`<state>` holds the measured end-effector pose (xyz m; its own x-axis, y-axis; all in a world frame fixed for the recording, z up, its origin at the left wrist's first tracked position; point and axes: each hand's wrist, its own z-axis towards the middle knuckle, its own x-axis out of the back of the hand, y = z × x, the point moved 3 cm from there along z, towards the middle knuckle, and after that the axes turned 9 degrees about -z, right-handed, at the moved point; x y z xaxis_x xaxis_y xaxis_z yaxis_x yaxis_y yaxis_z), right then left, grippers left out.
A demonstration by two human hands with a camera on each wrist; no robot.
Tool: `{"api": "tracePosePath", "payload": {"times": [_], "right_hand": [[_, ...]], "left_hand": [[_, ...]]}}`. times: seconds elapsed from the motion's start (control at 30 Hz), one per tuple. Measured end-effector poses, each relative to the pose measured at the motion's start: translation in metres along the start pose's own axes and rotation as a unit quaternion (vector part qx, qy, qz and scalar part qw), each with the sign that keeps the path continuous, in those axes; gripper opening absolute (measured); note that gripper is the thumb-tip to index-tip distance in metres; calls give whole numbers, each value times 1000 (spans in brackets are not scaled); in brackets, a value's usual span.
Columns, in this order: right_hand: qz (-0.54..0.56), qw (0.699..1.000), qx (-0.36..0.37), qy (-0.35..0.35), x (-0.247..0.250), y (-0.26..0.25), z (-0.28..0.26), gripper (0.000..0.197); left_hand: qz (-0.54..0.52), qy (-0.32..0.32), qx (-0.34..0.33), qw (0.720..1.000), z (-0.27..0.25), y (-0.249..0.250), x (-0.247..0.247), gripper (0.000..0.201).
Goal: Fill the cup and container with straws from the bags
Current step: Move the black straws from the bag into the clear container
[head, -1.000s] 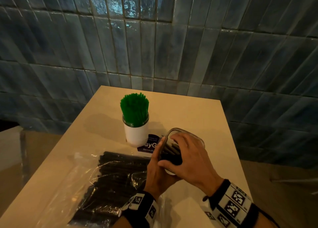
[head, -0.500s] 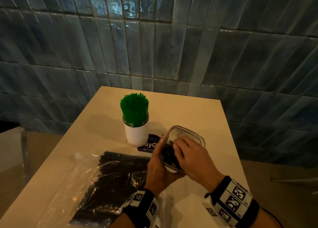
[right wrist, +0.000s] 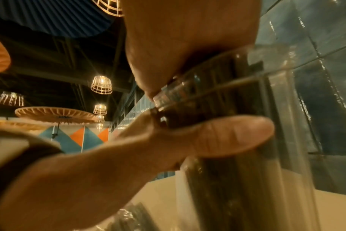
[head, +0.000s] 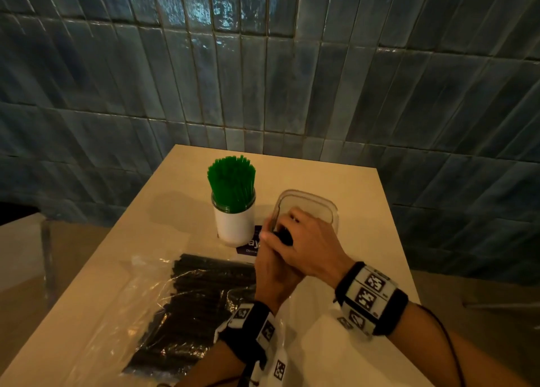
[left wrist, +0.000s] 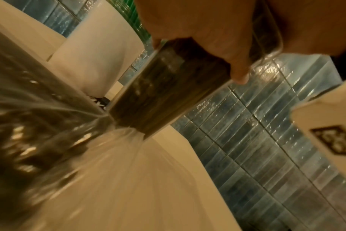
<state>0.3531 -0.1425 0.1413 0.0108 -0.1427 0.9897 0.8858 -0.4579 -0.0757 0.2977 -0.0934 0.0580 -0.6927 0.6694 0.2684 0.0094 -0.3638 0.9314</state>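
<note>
Straws, black ones (head: 285, 236), stand bunched in the clear container (head: 306, 208), which I tilt toward myself at about 3 o'clock on the desk (head: 344, 182). My left hand (head: 273, 270) wraps the container's near side, thumb across its wall, grasping it from below. My right hand (head: 309, 248) curls over the rim, fingertips (head: 287, 218) dipping inside to press the dark bundle down; its grip is closed around the container and the straw tops together. The far half of the container looks empty, so I judge this filling only partly done.

To do this step well, I think I should keep the container leaning so the straws slide to the bottom, hold the left grip firm low on the wall, and tap the tops level with my right fingers before reaching for more. Squeezing too hard could flex the thin plastic.

At 11 o'clock from my hands stands the white cup (head: 234, 224), already packed with green straws (head: 231, 182), just beside the container. A dark printed card (head: 251, 245) lies under them; its text is mostly hidden. At 8 o'clock the clear bag (head: 187, 307) of black straws lies flat, its open end near my left wrist. The loose plastic may catch my left wrist on the next reach, and the cup stands close enough to be knocked. Blue tiled wall (head: 263, 80) rises behind the desk.
</note>
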Motion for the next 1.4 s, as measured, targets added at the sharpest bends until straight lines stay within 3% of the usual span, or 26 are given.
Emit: {"api": "tracePosePath", "payload": {"times": [0.07,0.27,0.43,0.53,0.63,0.7,0.8,0.9,0.97,1.03,1.07,1.13,1.2,1.3,1.4], "right_hand": [[-14,999,-11,28,-2,1,17,49],[-46,999,26,7,-1,4,56,50],[-71,997,31,15,-5,14,70,57],[-78,996,36,24,-7,15,71,57],[-87,995,33,27,-9,16,71,60],[-78,996,25,37,-8,18,69,63],[-3,990,26,141,2,18,56,59],[129,934,32,331,8,18,13,43],[212,906,15,366,-3,19,-22,37],[273,910,-29,310,-27,21,-51,26],[287,923,-63,247,-46,24,-63,18],[278,952,-121,53,-87,29,-83,10],[224,965,-91,-102,-120,25,-100,13],[165,972,-22,-163,-135,6,-105,30],[193,968,1,-158,-126,-13,-87,43]], "left_hand": [[-23,28,3,999,16,2,0,82],[50,64,-8,997,53,-1,9,76],[107,28,-6,994,71,-8,5,80],[125,18,-8,992,66,-7,8,95],[65,7,62,996,38,-9,19,114],[96,-24,80,992,12,-22,20,110],[214,-126,171,953,-27,-43,17,101],[338,-239,269,870,-59,-60,17,111],[376,-262,287,841,-74,-66,18,113],[383,-265,295,834,-79,-67,20,107],[374,-264,302,836,-78,-66,21,101],[346,-255,320,844,-71,-65,24,84],[326,-247,322,854,-63,-60,30,63],[293,-205,259,897,-56,-46,39,36],[306,-197,185,913,-57,-27,44,38]]}}
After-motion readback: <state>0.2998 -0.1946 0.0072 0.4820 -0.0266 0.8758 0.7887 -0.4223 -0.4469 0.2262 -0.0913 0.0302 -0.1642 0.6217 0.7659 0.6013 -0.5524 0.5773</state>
